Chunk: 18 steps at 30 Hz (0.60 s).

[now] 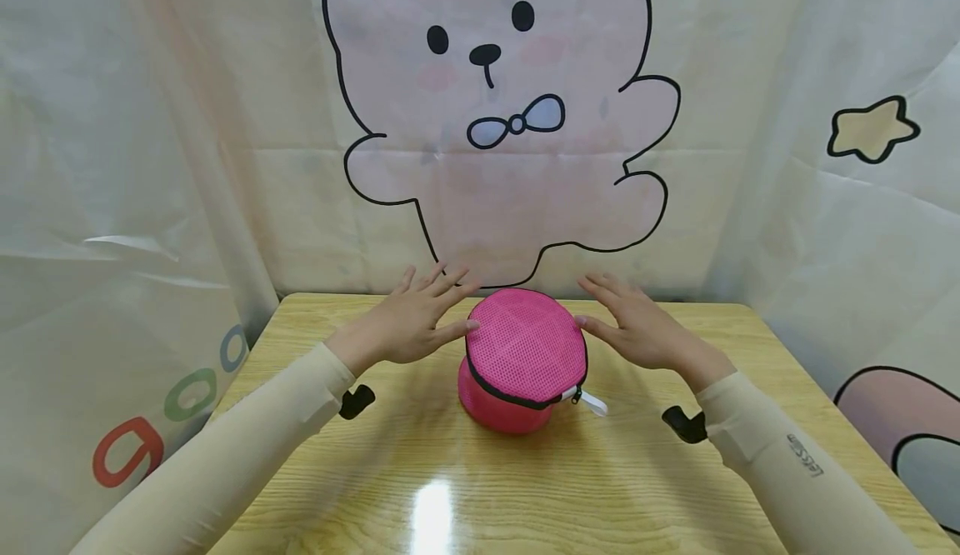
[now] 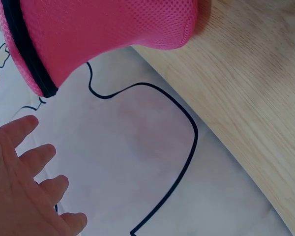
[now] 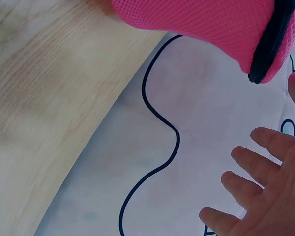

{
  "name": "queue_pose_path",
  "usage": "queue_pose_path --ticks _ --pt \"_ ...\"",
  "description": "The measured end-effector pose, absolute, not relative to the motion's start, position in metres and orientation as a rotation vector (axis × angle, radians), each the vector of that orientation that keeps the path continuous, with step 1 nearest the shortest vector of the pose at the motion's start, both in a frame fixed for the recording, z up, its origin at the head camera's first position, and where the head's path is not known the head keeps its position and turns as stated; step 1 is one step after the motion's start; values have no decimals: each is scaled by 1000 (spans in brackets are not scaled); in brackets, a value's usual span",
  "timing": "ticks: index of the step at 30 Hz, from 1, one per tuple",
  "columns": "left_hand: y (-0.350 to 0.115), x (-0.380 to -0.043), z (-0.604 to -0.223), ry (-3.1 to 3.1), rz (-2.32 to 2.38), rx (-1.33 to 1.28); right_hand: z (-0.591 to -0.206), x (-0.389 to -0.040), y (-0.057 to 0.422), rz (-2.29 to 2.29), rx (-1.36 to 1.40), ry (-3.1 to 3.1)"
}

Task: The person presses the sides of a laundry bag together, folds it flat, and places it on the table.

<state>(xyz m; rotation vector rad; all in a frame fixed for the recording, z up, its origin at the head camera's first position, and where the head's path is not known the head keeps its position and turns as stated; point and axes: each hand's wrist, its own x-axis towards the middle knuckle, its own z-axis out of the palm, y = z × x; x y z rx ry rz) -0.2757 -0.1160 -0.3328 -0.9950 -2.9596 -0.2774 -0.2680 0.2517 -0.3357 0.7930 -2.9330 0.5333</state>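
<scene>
A pink mesh laundry bag point(image 1: 525, 342), round and squat, stands on the wooden table between my hands. Black trim and a zip run round its top edge, with a white tab point(image 1: 595, 404) sticking out at the front right. My left hand point(image 1: 408, 319) hovers at its left, fingers spread, the thumb tip overlapping the top edge in the head view. On the other side is my right hand point(image 1: 647, 330), fingers extended, its thumb tip right at the edge. Both wrist views show the bag's mesh side point(image 2: 113, 29) above straight, bare fingers point(image 3: 258, 167). Neither hand grips anything.
The wooden table point(image 1: 360, 472) ends at a back edge just behind the bag. A curtain printed with a bear point(image 1: 487, 197) hangs there, and more printed curtain point(image 1: 862, 230) closes off the sides. Pale sleeves cover both arms, with a black strap piece near each wrist.
</scene>
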Motion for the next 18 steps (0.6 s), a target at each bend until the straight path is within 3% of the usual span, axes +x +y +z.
queue_pose_path --ticks 18 --pt "-99 -259 -328 -2912 -268 -1092 -337 -255 238 533 870 -2904"
